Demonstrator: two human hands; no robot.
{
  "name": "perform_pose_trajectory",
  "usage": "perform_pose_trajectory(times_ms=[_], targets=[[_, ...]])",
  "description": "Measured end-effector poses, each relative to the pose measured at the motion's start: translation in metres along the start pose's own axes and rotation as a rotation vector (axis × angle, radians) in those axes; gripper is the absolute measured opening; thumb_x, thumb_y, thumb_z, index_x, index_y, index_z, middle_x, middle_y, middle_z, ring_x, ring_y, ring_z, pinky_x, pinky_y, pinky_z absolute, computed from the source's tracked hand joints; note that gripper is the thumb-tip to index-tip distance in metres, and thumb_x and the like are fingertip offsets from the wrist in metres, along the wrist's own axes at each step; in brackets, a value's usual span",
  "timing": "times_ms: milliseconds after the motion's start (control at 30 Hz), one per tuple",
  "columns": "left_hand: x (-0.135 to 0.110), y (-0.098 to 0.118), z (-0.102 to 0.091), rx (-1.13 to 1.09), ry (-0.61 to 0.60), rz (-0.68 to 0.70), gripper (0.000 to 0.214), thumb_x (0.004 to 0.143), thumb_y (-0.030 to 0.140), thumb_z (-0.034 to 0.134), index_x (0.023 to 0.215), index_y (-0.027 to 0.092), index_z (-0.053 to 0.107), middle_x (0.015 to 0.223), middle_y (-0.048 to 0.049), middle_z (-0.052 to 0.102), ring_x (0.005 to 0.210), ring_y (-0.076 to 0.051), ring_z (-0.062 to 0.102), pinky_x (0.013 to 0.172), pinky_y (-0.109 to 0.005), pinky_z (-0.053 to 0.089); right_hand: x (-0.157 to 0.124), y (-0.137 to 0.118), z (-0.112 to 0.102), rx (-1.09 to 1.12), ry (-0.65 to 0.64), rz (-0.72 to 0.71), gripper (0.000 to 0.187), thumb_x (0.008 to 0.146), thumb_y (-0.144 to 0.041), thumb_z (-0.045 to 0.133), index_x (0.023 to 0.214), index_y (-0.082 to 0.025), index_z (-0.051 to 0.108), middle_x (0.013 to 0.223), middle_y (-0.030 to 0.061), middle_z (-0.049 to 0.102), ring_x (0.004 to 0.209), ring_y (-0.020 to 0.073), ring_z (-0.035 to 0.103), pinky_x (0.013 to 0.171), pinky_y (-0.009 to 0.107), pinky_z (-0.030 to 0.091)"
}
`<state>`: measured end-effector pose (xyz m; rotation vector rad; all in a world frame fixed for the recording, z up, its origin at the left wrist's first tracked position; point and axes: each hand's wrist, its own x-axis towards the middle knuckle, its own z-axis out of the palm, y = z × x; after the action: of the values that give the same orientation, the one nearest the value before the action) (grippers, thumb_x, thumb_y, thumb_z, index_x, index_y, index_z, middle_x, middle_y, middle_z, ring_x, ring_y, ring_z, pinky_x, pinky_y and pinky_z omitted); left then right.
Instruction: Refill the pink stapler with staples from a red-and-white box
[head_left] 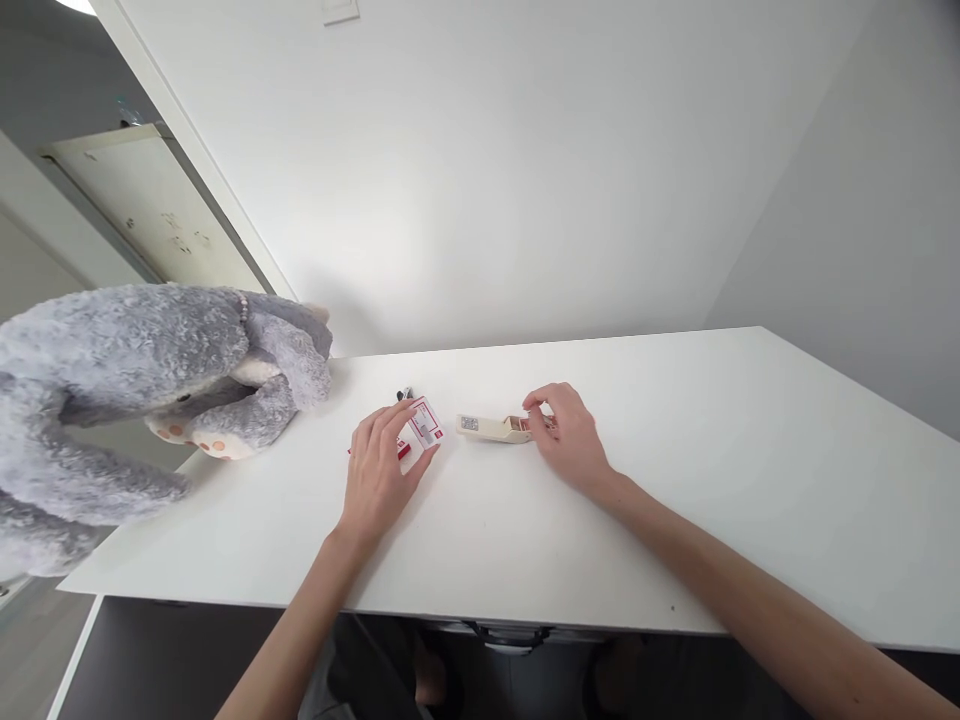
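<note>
My left hand [379, 470] lies on the white table [675, 480], fingers resting on a small red-and-white packet [424, 425]. A small dark item [405, 394] sits just behind the packet. My right hand [568, 438] is a little to the right, its fingertips touching the right end of a beige oblong device [487, 428] with a small label on its left end. Whether the right hand grips the device or only touches it is unclear.
A large grey plush toy [150, 380] lies over the table's left end, its paws with orange pads near the corner. White walls stand behind the table and to the right. A door [150, 210] shows at the upper left.
</note>
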<state>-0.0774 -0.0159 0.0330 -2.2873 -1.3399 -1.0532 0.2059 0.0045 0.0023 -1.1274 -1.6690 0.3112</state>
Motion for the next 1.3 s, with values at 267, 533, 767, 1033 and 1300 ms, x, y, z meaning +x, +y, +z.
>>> perform_pose_trajectory(times_ms=[267, 533, 767, 1033, 1300], targets=[[-0.019, 0.054, -0.003, -0.517, -0.13, -0.44, 0.051, 0.096, 0.044, 0.068, 0.137, 0.025, 0.045, 0.132, -0.01, 0.066, 0.127, -0.025, 0.065, 0.11, -0.047, 0.053, -0.008, -0.019, 0.002, 0.288, -0.307, -0.029, 0.003, 0.101, -0.027, 0.055, 0.101, -0.025, 0.058, 0.085, 0.0014, 0.067, 0.07, 0.0165, 0.062, 0.067, 0.032, 0.048], [-0.033, 0.073, -0.002, -0.41, -0.169, -0.389, 0.063, 0.086, 0.046, 0.081, 0.137, 0.028, 0.049, 0.134, -0.0088, 0.063, 0.127, -0.03, 0.064, 0.108, -0.051, 0.055, -0.009, -0.034, 0.0, 0.755, -0.832, 0.316, 0.055, 0.1, -0.044, 0.064, 0.147, -0.029, 0.039, 0.1, 0.002, 0.074, 0.07, 0.0169, 0.071, 0.074, 0.036, 0.055], [-0.035, 0.066, -0.003, -0.718, -0.214, -0.382, 0.051, 0.098, 0.036, 0.068, 0.143, 0.031, 0.043, 0.147, -0.0105, 0.056, 0.136, -0.027, 0.06, 0.115, -0.051, 0.051, -0.003, -0.032, -0.002, 0.882, -0.971, 0.323, 0.055, 0.101, -0.044, 0.066, 0.149, -0.026, 0.047, 0.089, -0.0002, 0.073, 0.061, 0.0125, 0.066, 0.059, 0.026, 0.049], [-0.04, 0.065, -0.007, -0.764, -0.27, -0.395, 0.034, 0.099, 0.034, 0.067, 0.128, 0.028, 0.051, 0.147, -0.0133, 0.061, 0.14, -0.028, 0.058, 0.115, -0.052, 0.051, -0.004, -0.028, 0.0, 0.948, -1.069, 0.397, 0.052, 0.096, -0.048, 0.072, 0.131, -0.027, 0.041, 0.087, -0.003, 0.074, 0.047, 0.0077, 0.058, 0.052, 0.023, 0.05], [-0.041, 0.072, -0.01, -0.708, -0.124, -0.417, 0.035, 0.089, 0.037, 0.08, 0.111, 0.027, 0.056, 0.12, -0.0074, 0.072, 0.114, -0.024, 0.073, 0.1, -0.041, 0.061, -0.007, -0.024, 0.005, 0.966, -1.049, 0.408, 0.042, 0.096, -0.05, 0.071, 0.113, -0.027, 0.041, 0.091, -0.0029, 0.071, 0.058, 0.0094, 0.064, 0.057, 0.023, 0.051]])
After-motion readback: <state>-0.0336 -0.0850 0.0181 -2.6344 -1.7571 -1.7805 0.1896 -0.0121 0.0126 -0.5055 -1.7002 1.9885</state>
